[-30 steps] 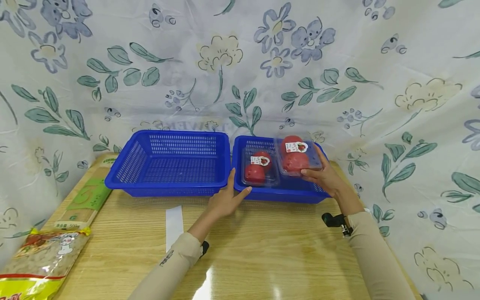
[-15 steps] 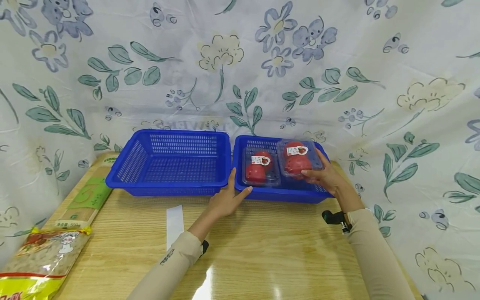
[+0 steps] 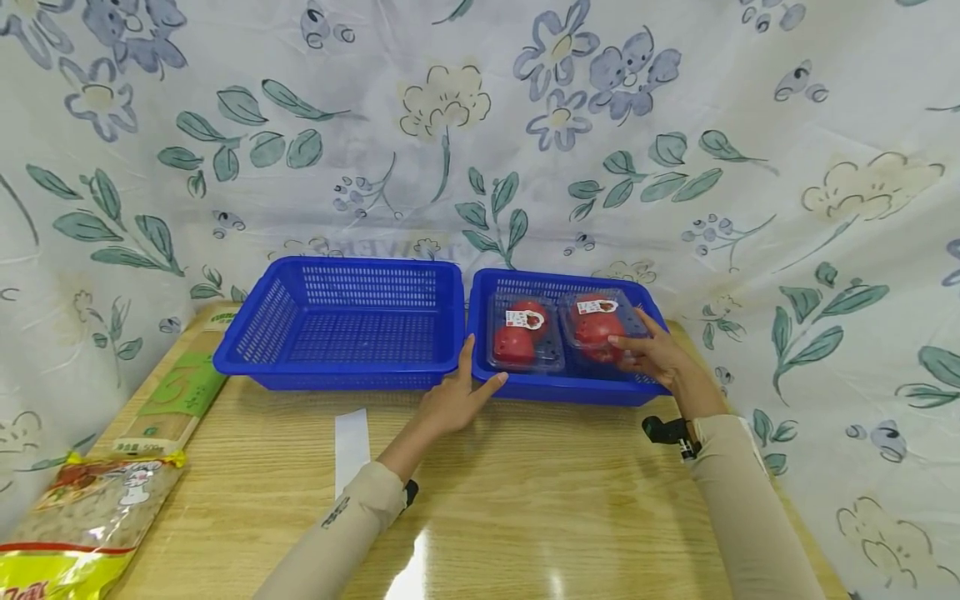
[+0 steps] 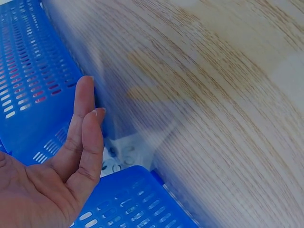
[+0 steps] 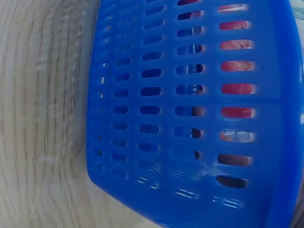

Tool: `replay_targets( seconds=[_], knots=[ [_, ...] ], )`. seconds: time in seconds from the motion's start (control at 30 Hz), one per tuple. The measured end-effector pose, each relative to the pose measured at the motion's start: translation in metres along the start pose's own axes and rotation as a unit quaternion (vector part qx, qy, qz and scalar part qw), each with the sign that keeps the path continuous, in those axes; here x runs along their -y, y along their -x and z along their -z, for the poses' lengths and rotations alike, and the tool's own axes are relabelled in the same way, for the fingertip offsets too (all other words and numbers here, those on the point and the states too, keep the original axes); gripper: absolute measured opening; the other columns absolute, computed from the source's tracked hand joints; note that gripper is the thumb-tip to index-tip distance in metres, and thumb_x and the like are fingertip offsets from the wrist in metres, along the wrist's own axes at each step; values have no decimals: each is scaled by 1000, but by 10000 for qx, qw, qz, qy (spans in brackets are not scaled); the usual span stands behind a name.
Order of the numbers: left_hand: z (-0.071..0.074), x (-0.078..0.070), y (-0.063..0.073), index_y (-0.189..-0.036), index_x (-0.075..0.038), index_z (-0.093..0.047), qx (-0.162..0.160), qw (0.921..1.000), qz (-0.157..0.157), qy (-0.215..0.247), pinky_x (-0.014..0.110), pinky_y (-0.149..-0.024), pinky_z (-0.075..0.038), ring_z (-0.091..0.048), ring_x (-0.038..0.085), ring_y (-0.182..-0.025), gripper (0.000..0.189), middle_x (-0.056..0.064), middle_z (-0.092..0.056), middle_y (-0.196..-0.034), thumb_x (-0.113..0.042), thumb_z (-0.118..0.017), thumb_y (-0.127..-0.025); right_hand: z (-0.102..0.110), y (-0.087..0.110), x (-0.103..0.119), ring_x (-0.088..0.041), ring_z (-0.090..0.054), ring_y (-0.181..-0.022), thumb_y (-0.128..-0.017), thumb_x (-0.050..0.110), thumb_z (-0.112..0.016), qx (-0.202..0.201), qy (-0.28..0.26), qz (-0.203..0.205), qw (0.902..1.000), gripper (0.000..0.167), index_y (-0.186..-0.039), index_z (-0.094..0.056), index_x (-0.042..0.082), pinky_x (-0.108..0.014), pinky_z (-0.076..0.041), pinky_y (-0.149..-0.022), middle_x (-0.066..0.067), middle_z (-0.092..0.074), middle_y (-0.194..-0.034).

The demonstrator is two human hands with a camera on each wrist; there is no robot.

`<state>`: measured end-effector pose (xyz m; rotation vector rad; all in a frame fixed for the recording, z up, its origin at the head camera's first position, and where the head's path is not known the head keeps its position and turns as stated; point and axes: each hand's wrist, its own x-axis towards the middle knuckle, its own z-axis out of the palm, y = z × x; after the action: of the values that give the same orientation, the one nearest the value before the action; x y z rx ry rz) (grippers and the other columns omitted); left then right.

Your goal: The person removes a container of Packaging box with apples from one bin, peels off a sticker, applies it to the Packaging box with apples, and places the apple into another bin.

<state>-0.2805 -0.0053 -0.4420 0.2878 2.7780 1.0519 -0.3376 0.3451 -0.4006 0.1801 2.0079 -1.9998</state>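
Note:
My right hand (image 3: 660, 358) holds a clear plastic box of tomatoes (image 3: 597, 327) by its right side, low inside the right blue basket (image 3: 570, 389). The box tilts slightly, and I cannot tell if it touches the basket floor. A second clear box of tomatoes (image 3: 516, 343) with a white label lies to its left in the same basket. My left hand (image 3: 452, 402) rests at the right basket's near-left corner, its fingers (image 4: 84, 97) extended between the two baskets. In the right wrist view the perforated basket wall (image 5: 166, 99) hides most of the right hand.
The left blue basket (image 3: 352, 371) stands beside the right one and holds nothing visible. A white paper strip (image 3: 351, 450) lies on the wooden table (image 3: 525, 492). A green-labelled packet (image 3: 176, 387) and a yellow-and-red food bag (image 3: 90, 517) lie along the left edge. Patterned cloth (image 3: 420, 183) hangs behind.
My right hand has lowered the tomato box into the right basket, beside the other box. The left hand stays at the basket corner.

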Motion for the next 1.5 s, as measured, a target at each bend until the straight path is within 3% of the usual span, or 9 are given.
replay_targets(
  seconds=[0.17, 0.47, 0.67, 0.73, 0.9, 1.0, 1.2, 1.33, 1.5],
  knots=[
    [-1, 0, 1, -159, -31, 11, 25, 10000, -6, 1, 63, -93, -46, -57, 44, -124, 96, 16, -49, -149, -80, -34, -90, 0, -1, -1, -31, -52, -118, -97, 10, -63, 17, 33, -136, 9999, 99, -159, 12, 30, -41, -56, -89, -23, -6, -163],
    [0, 0, 4, -159, -32, 12, 38, 10000, 31, 12, 64, -98, -43, -53, 44, -128, 96, 16, -49, -149, -81, -34, -90, -3, -2, -4, -44, -32, -140, -98, 8, -61, 33, 37, -240, 9997, 100, -158, 15, 31, -55, -43, -106, -21, -3, -164],
    [0, 0, 6, -159, -32, 12, 68, 10000, 20, 18, 62, -94, -46, -56, 44, -125, 97, 16, -48, -150, -81, -34, -89, -1, 0, -6, -40, -38, -132, -97, 6, -61, 17, 83, -343, 9994, 100, -158, 13, 33, -44, -53, -91, -21, -6, -163],
    [0, 0, 6, -158, -32, 13, 79, 10000, 25, 19, 62, -92, -47, -57, 44, -123, 97, 16, -49, -149, -81, -34, -89, 0, 0, -6, -42, -36, -133, -97, 3, -60, 33, 90, -382, 9992, 100, -158, 13, 35, -47, -52, -93, -22, -3, -163],
    [0, -1, 7, -158, -32, 13, 79, 10000, 31, 33, 63, -92, -46, -56, 45, -124, 96, 15, -49, -149, -80, -34, -90, 0, 2, -8, -50, -28, -137, -95, -5, -57, 122, 154, -478, 9987, 103, -157, 14, 36, -61, -37, -107, -24, 2, -163],
    [-1, -1, 7, -158, -33, 13, 90, 10000, 34, 23, 63, -93, -46, -54, 46, -126, 96, 15, -47, -151, -81, -34, -90, -1, 4, -7, -49, -27, -138, -91, -11, -57, 57, 148, -605, 9980, 106, -158, 12, 32, -63, -33, -109, -24, 2, -163],
    [-3, -2, 7, -159, -32, 12, 89, 10000, 14, -1, 62, -91, -47, -56, 46, -124, 96, 16, -46, -151, -81, -34, -90, 0, 7, -5, -44, -26, -139, -85, -17, -57, -150, 423, -897, 9950, 110, -158, 14, 25, -57, -41, -106, -26, 5, -163],
    [-4, -2, 7, -159, -32, 12, 85, 10000, -2, 13, 62, -92, -46, -58, 45, -122, 96, 16, -49, -149, -80, -34, -90, -2, 10, -4, -45, -26, -139, -86, -17, -53, -380, 683, -1022, 9917, 105, -158, 13, 24, -59, -35, -111, -29, 6, -162],
    [-4, -1, 6, -159, -32, 12, 91, 10000, 22, 13, 64, -96, -44, -53, 45, -127, 96, 17, -48, -149, -80, -35, -90, -8, 9, -2, -42, -45, -120, -85, -15, -50, -711, 1447, -919, 9826, 99, -158, 8, 15, -59, -38, -108, -36, -10, -158]
  ],
)
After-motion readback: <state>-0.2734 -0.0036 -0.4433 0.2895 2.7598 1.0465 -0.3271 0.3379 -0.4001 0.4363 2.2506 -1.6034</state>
